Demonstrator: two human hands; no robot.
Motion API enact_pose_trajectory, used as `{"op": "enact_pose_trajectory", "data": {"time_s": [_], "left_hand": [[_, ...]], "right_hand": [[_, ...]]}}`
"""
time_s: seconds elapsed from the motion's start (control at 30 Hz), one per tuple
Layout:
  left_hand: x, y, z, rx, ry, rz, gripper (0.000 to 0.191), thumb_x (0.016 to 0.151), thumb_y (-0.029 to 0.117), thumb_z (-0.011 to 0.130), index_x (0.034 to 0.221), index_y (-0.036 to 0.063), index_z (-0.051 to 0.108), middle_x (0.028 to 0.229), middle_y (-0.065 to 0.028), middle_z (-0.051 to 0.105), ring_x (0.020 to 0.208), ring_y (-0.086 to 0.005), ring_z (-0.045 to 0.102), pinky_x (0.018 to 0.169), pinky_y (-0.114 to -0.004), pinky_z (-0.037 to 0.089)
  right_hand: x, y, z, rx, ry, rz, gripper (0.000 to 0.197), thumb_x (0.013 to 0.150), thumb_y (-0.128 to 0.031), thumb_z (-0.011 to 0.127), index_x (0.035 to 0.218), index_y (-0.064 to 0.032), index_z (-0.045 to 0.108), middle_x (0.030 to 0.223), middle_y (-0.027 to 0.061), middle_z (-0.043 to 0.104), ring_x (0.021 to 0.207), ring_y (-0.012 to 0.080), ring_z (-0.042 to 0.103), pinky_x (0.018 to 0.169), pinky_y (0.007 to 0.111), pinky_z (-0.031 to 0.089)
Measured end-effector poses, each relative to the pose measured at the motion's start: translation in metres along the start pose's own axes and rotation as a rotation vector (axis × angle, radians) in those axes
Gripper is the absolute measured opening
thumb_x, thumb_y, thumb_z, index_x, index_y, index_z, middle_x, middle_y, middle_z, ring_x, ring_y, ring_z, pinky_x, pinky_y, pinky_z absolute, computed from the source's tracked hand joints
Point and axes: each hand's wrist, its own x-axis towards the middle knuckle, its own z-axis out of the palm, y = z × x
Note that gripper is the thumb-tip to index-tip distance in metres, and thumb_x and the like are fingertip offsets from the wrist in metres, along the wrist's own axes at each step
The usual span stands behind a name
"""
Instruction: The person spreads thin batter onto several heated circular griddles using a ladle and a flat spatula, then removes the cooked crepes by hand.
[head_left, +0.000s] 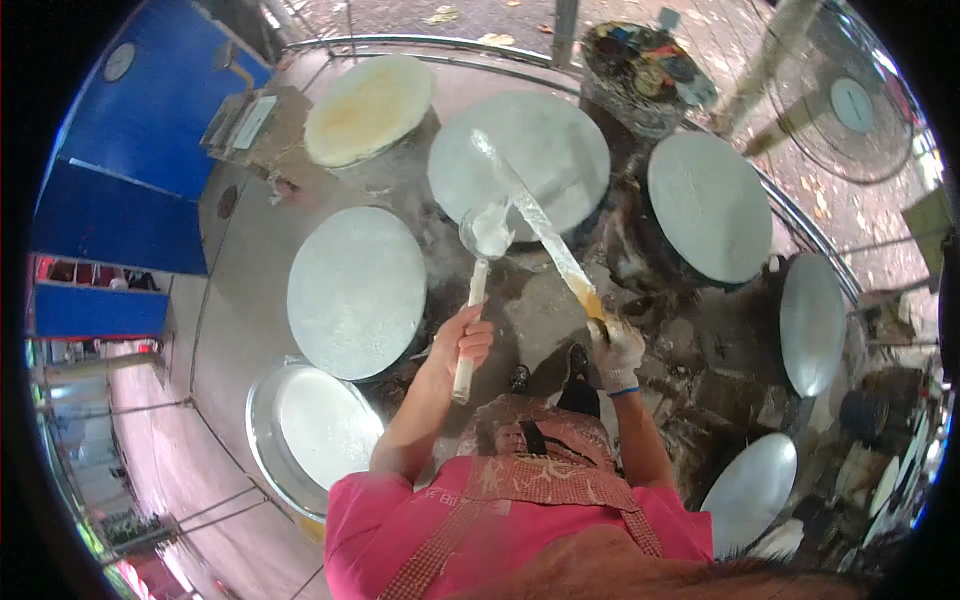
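My bare left hand (469, 343) grips the pale handle of a ladle (489, 231), whose bowl carries white batter near the front rim of the middle round griddle (574, 169). My right hand (618, 351), in a knitted work glove, is closed around the yellowish end of a long flat spatula (541, 222) coated in white batter. The spatula's far end lies over the same griddle. To the left is another round griddle (356, 292) with a pale surface. Below it, a metal basin (260, 431) contains white batter (326, 424).
At the back left, a griddle (371, 109) bears a yellow-browned layer. More round griddles stand at the right (709, 206), far right (810, 322) and lower right (752, 491). A container of mixed refuse (637, 71), a caged fan (847, 105) and blue cabinets (142, 97) surround the area.
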Motion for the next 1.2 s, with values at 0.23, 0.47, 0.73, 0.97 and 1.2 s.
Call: {"op": "enact_pose_trajectory", "data": {"time_s": [0.23,0.47,0.73,0.97,1.2], "left_hand": [[-0.018,-0.057,0.0,0.219,-0.335,-0.259,0.013,0.094,0.029,0.038,0.102,0.0196,0.043,0.053,0.0021,0.033,0.037,-0.0084,0.032,0.033,-0.022,0.028],[0.031,-0.18,-0.023,0.601,-0.213,-0.814,0.041,0.092,0.039,0.043,0.06,0.0156,0.035,0.044,0.0025,0.029,0.033,-0.0098,0.027,0.033,-0.023,0.026],[0.09,-0.245,-0.046,0.218,0.189,-1.275,0.039,0.096,0.029,0.033,0.128,0.0103,0.044,0.056,-0.0028,0.036,0.04,-0.0125,0.034,0.035,-0.027,0.033],[0.094,-0.303,0.019,0.367,0.155,-1.255,0.032,0.094,0.026,0.042,0.122,0.0124,0.049,0.055,-0.0007,0.035,0.039,-0.0095,0.033,0.032,-0.022,0.03],[-0.022,-0.231,-0.062,0.376,0.029,-0.582,0.021,0.093,0.025,0.044,0.109,0.0132,0.051,0.054,0.0023,0.032,0.038,-0.0049,0.028,0.03,-0.02,0.026]], "right_hand": [[-0.08,0.022,-0.086,0.07,-0.071,0.737,0.032,0.08,-0.037,0.06,0.097,-0.0107,0.062,0.086,0.0129,0.064,0.077,0.0319,0.062,0.068,0.039,0.049],[-0.28,0.064,-0.224,0.185,0.407,1.314,0.035,0.081,-0.032,0.059,0.107,-0.009,0.061,0.086,0.0112,0.065,0.073,0.0184,0.061,0.064,0.031,0.046],[-0.476,-0.024,-0.279,-0.226,0.965,1.692,0.034,0.083,-0.03,0.055,0.103,-0.002,0.06,0.083,0.0159,0.063,0.073,0.0232,0.06,0.068,0.034,0.045],[-0.455,-0.001,-0.246,0.381,1.101,1.51,0.025,0.082,-0.02,0.058,0.097,0.0003,0.063,0.069,0.0015,0.059,0.055,0.0095,0.052,0.05,0.027,0.041],[-0.347,0.078,-0.22,0.468,0.096,1.062,0.024,0.077,-0.024,0.061,0.081,-0.0001,0.061,0.063,0.0039,0.053,0.053,0.0108,0.049,0.048,0.029,0.039]]}}
